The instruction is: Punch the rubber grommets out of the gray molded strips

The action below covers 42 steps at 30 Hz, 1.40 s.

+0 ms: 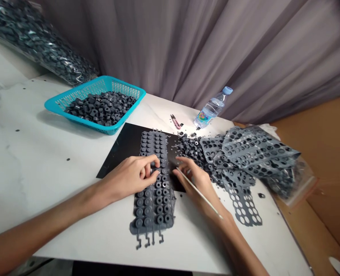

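Note:
A dark grey molded rubber sheet (154, 199) with rows of round, ring-like knobs lies lengthwise before me, its far part on a black mat (119, 147). My left hand (137, 172) is over the middle of the sheet, fingers curled towards the thumb among the knobs; what they pinch is hidden. Just right of the sheet, my right hand (197, 178) is closed on a thin white stick (200, 193), which slants back across the hand towards the wrist. Its front tip is by the thumb and index finger, apart from the sheet.
Small dark rubber rings fill a turquoise basket (112, 128) at back left, with a bulging clear bag (49, 46) behind. Pink-handled snips (175, 122) and a water bottle (211, 109) are at the back. Loose rings (191, 149) and punched sheets (253, 147) are piled on the right.

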Available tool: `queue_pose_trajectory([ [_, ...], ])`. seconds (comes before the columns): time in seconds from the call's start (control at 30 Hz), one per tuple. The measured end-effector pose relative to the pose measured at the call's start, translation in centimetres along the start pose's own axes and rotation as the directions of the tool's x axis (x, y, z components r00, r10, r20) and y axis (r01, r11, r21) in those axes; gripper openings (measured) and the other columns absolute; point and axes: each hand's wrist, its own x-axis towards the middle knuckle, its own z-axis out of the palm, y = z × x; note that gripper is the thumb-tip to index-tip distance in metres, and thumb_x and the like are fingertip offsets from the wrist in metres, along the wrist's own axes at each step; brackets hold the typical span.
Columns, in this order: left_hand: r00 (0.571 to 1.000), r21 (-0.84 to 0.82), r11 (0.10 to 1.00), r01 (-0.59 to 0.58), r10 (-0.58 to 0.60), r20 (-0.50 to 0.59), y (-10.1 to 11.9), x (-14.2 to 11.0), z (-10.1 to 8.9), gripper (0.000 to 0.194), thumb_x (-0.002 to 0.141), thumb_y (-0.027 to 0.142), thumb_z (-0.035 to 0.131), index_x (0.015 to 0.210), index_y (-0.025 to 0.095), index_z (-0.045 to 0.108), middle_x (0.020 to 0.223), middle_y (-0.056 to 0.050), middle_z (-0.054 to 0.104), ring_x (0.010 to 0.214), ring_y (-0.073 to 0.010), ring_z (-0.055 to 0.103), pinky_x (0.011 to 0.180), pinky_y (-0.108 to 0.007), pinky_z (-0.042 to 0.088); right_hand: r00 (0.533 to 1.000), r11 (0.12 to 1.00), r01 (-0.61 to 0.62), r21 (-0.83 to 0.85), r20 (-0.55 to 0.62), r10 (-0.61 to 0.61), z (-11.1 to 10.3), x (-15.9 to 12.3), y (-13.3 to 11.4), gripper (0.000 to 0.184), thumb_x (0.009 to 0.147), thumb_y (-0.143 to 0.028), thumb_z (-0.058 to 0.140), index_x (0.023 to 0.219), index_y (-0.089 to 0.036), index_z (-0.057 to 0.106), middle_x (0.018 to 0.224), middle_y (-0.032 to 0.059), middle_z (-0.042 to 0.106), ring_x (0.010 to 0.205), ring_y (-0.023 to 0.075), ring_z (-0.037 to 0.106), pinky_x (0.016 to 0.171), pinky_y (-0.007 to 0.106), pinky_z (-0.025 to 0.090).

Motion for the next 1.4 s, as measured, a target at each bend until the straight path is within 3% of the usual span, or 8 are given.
queue_pose_trajectory([
  [0.17, 0.999, 0.097, 0.994, -0.052, 0.051, 0.009, 0.0, 0.0, 0.3, 0.017, 0.092, 0.033, 0.064, 0.108, 0.028, 0.07, 0.071, 0.007, 0.058, 0.058, -0.0095, 0.053, 0.059, -0.024, 0.04, 0.982, 0.982, 0.175, 0.068, 0.066, -0.179, 0.1, -0.2, -0.9, 0.015, 0.101, -0.037, 0.061, 0.103, -0.022, 0.064, 0.094, 0.0047, 0.07, 0.083, 0.0173, 0.065, 0.071, 0.027, 0.053],
  [0.43, 0.999, 0.093, 0.995, -0.034, 0.033, 0.004, -0.3, 0.2, 0.5, 0.016, 0.09, 0.033, 0.067, 0.104, 0.028, 0.073, 0.069, 0.008, 0.058, 0.059, -0.0096, 0.053, 0.059, -0.024, 0.038, 0.949, 0.946, 0.316, -0.072, 0.05, -0.313, 1.1, 0.3, 0.0, 0.022, 0.104, -0.042, 0.055, 0.102, -0.021, 0.062, 0.093, 0.0048, 0.072, 0.081, 0.0171, 0.066, 0.071, 0.027, 0.053],
  [0.63, 1.0, 0.089, 0.996, -0.025, 0.024, 0.01, -0.3, 0.4, 0.6, 0.016, 0.089, 0.035, 0.069, 0.104, 0.028, 0.072, 0.068, 0.008, 0.059, 0.059, -0.0099, 0.055, 0.06, -0.023, 0.038, 0.97, 0.933, 0.243, -0.265, 0.053, -0.237, 2.4, 0.0, -0.6, 0.021, 0.109, -0.034, 0.044, 0.117, -0.02, 0.056, 0.099, 0.0083, 0.068, 0.092, 0.0225, 0.065, 0.071, 0.032, 0.053],
  [0.73, 1.0, 0.084, 0.996, -0.003, 0.001, 0.021, -0.4, 0.4, 0.6, 0.017, 0.088, 0.039, 0.071, 0.103, 0.03, 0.071, 0.066, 0.009, 0.059, 0.058, -0.0097, 0.056, 0.059, -0.023, 0.037, 0.993, 0.947, 0.084, -0.309, -0.056, -0.107, 2.2, 0.0, -0.5, 0.023, 0.109, -0.033, 0.039, 0.121, -0.017, 0.052, 0.106, 0.0127, 0.065, 0.096, 0.0259, 0.063, 0.074, 0.036, 0.054],
  [0.9, 0.999, 0.05, 0.999, 0.021, -0.023, 0.036, -0.2, 0.1, 0.5, 0.019, 0.088, 0.039, 0.07, 0.105, 0.031, 0.07, 0.063, 0.01, 0.058, 0.057, -0.0093, 0.057, 0.059, -0.021, 0.039, 0.989, 0.978, -0.089, -0.19, -0.136, 0.063, 0.8, 0.0, 0.4, 0.026, 0.108, -0.035, 0.043, 0.127, -0.02, 0.051, 0.11, 0.0127, 0.066, 0.099, 0.0271, 0.065, 0.083, 0.041, 0.054],
  [1.07, 0.999, 0.035, 0.998, 0.047, -0.047, 0.001, 0.3, 0.0, 0.5, 0.018, 0.093, 0.039, 0.063, 0.108, 0.03, 0.067, 0.059, 0.01, 0.054, 0.053, -0.0093, 0.056, 0.058, -0.021, 0.039, 0.997, 0.992, 0.069, 0.103, 0.014, -0.071, 0.8, 0.3, -0.3, 0.02, 0.102, -0.038, 0.058, 0.116, -0.022, 0.057, 0.094, 0.0039, 0.069, 0.076, 0.0172, 0.064, 0.072, 0.029, 0.054],
  [1.27, 0.997, 0.046, 0.996, 0.072, -0.072, 0.008, 0.0, 0.4, 0.8, 0.017, 0.09, 0.039, 0.067, 0.104, 0.029, 0.068, 0.057, 0.01, 0.055, 0.053, -0.01, 0.057, 0.055, -0.022, 0.036, 0.956, 0.957, 0.29, 0.014, 0.044, -0.29, 0.6, 0.8, -0.8, 0.017, 0.102, -0.039, 0.059, 0.105, -0.023, 0.064, 0.095, 0.0054, 0.071, 0.082, 0.0188, 0.063, 0.074, 0.029, 0.053],
  [1.4, 0.998, 0.06, 0.996, 0.069, -0.069, 0.005, -0.1, 0.5, 0.8, 0.018, 0.089, 0.039, 0.068, 0.104, 0.03, 0.071, 0.058, 0.01, 0.056, 0.054, -0.0105, 0.058, 0.055, -0.023, 0.036, 0.954, 0.954, 0.298, -0.034, 0.04, -0.297, 0.6, 0.7, -0.6, 0.017, 0.103, -0.039, 0.059, 0.106, -0.023, 0.064, 0.095, 0.0049, 0.072, 0.084, 0.0192, 0.064, 0.073, 0.028, 0.052],
])
